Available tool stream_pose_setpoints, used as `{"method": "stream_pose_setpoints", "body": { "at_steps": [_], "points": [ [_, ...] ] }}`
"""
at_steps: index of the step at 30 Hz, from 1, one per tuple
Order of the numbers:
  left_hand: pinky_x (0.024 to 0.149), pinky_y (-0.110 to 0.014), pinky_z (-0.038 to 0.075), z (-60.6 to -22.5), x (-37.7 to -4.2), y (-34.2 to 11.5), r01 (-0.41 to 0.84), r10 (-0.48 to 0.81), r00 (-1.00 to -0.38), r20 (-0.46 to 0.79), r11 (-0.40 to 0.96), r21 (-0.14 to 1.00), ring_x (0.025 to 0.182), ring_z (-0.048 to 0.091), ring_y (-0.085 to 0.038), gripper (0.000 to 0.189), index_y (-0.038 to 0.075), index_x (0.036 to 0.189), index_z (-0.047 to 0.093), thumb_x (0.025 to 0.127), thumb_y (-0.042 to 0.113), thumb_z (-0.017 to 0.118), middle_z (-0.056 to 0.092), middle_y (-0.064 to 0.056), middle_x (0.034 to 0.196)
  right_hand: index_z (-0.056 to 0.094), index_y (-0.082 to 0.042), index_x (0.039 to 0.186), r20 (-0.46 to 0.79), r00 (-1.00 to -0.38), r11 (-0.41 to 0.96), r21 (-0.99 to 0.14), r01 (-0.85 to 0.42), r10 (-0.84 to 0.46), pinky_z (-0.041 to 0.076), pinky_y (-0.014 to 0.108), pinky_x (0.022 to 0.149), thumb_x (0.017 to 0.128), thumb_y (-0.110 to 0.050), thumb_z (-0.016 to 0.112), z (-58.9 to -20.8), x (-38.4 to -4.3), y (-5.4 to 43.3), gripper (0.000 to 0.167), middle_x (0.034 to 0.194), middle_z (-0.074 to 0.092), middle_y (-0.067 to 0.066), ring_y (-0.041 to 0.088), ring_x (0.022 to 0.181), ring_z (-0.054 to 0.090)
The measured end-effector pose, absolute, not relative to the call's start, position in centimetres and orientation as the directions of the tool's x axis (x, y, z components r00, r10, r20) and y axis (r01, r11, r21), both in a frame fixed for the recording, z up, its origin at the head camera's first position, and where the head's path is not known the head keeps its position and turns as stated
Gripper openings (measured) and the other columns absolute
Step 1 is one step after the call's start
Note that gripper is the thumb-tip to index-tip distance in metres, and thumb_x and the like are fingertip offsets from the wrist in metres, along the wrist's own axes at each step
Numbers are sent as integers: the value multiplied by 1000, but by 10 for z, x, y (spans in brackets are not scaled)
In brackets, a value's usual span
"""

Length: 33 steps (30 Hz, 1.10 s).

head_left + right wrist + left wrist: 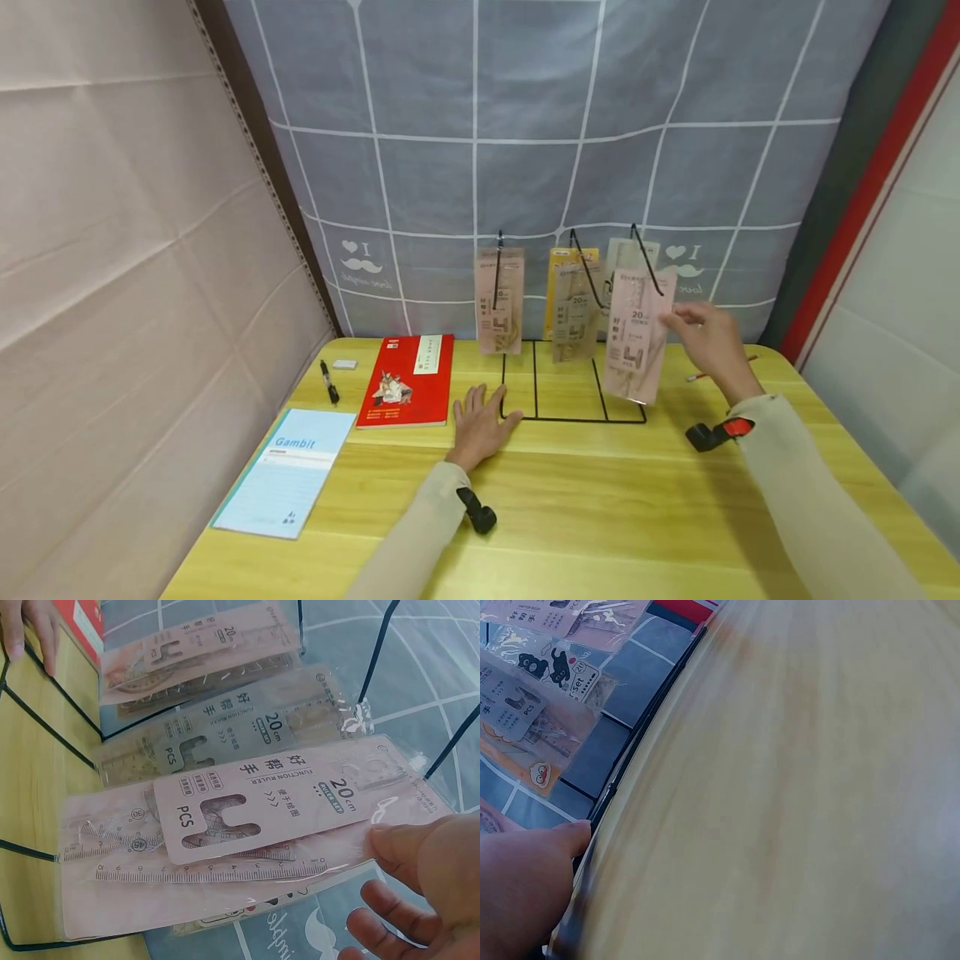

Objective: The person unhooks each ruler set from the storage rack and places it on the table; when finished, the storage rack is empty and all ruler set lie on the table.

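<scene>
My right hand [711, 340] pinches the right edge of a pink ruler-set packet [636, 337] at the front of the rack's right hook. In the right wrist view, the thumb [409, 851] lies on the clear sleeve of that packet, whose transparent rulers show through. Behind it on the same hook is a pale packet [621, 252]. The black wire display rack [573, 420] stands on the table, and my left hand [482, 427] rests with spread fingers at its front left corner. Two other hooks bear a pink packet [498, 321] and a greyish packet [576, 321].
A yellow packet [557, 267] hangs behind the greyish one. Left of the rack lie a red book [397, 392], a light-blue notebook [288, 467], a black pen [328, 383] and a small eraser [345, 365]. A pencil [697, 377] lies behind my right wrist. A grey checked cloth [420, 183] hangs behind.
</scene>
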<state>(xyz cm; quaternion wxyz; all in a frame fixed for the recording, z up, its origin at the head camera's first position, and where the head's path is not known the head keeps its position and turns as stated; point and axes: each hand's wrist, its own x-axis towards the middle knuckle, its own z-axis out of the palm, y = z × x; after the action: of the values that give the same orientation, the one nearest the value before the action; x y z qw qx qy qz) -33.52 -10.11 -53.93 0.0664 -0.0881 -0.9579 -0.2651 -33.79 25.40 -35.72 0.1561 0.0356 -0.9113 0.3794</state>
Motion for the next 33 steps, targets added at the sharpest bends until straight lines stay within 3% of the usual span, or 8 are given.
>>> {"method": "stream_pose_setpoints", "body": {
  "at_steps": [14, 33],
  "points": [
    [122, -70, 10, -538, -334, -103, 199, 131, -977, 168, 844, 498, 156, 22, -44, 68, 19, 160, 42, 104, 56, 52, 31, -23, 165, 67, 1, 128, 344, -938, 711, -669, -218, 36, 48, 63, 95, 106, -48, 54, -365, -311, 255, 55, 132, 60, 26, 46, 120, 57],
    [122, -72, 9, -537, -333, -102, 208, 137, -975, 172, 832, 514, 155, 22, -45, 66, 18, 159, 44, 104, 54, 54, 32, -23, 164, 70, 5, 124, 363, -931, 697, -679, -228, 48, 50, 64, 100, 105, -46, 56, -365, -271, 254, 56, 142, 58, 27, 45, 129, 55]
  ]
}}
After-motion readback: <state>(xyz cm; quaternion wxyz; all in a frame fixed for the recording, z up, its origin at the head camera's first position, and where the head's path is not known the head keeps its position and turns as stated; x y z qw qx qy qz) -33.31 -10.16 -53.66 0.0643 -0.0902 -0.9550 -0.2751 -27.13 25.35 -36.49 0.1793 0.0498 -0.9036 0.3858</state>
